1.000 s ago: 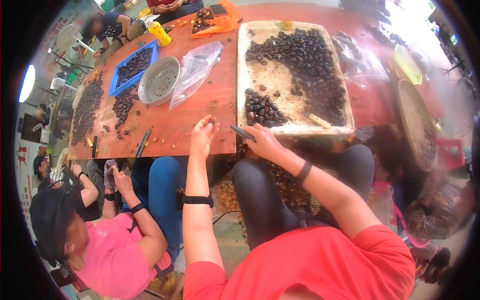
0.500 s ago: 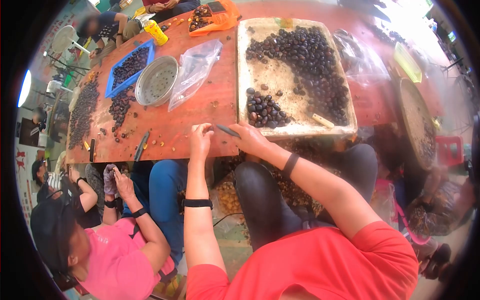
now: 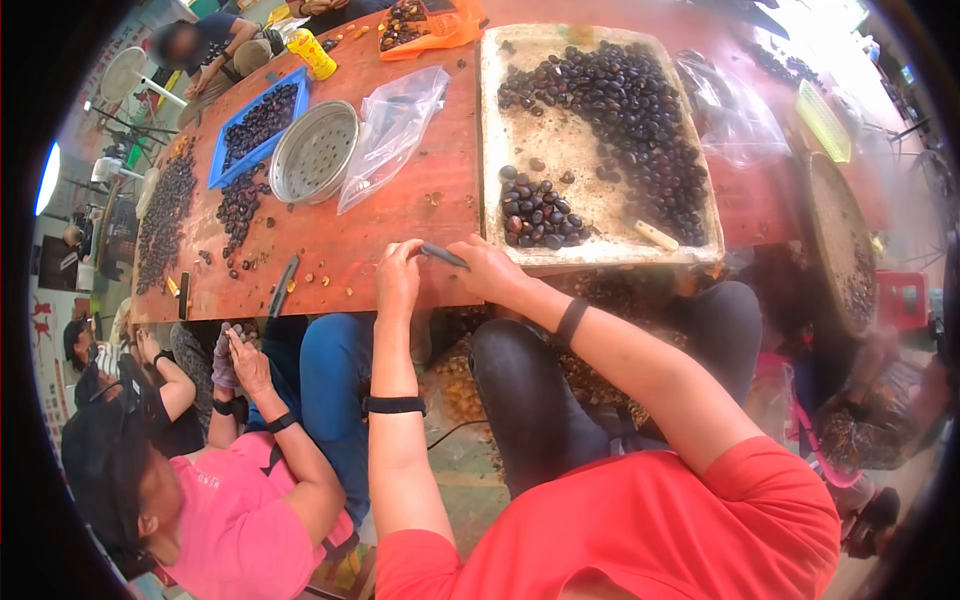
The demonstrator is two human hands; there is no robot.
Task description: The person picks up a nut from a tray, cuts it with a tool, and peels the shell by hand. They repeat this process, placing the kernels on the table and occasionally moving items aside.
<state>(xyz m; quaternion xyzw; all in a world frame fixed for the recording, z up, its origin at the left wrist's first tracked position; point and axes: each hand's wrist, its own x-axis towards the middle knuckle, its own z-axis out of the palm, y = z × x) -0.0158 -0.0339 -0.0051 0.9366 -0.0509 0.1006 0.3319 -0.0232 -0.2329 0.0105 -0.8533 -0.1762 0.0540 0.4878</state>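
My right hand (image 3: 487,268) is closed round a slim dark grey tool (image 3: 444,255), perhaps a knife; its blade, if any, does not show. The tool's far end reaches the fingers of my left hand (image 3: 399,272). Those fingers are bent together in a pinch, and whatever sits between them is hidden. Both hands are over the near edge of the red table (image 3: 400,225). Just beyond my right hand stands a shallow whitish tray (image 3: 545,130), with a small pile of dark shiny nuts (image 3: 540,215) in its near left corner.
More dark nuts (image 3: 625,100) and a cream-handled tool (image 3: 656,236) lie in the tray. Leftward are a plastic bag (image 3: 392,130), a round metal strainer (image 3: 315,150), a blue tray (image 3: 218,172) and another grey tool (image 3: 283,287). A person in pink (image 3: 250,500) sits at my left.
My hands have come closer together, and the grey tool's end now meets my left fingers. The tool is angled differently. The whole view has shifted slightly.
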